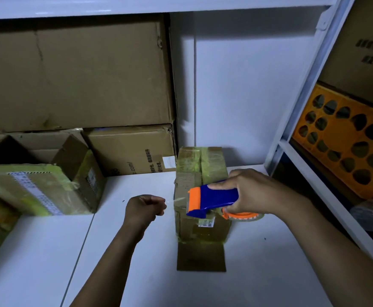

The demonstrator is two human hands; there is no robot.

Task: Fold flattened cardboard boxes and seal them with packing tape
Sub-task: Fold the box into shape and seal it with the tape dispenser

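A small cardboard box (200, 165) stands mid-table (136, 251). At its 3 o'clock, the right hand (254, 191) grips a blue-orange tape dispenser (212, 200). At 9 o'clock, the left hand's (144, 208) curled fingers pinch the clear tape (173, 199), likely keeping it taut for sealing.

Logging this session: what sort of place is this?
Likely a stockroom or packing area: stacked cartons, white shelving, and a tape gun at a taped box.
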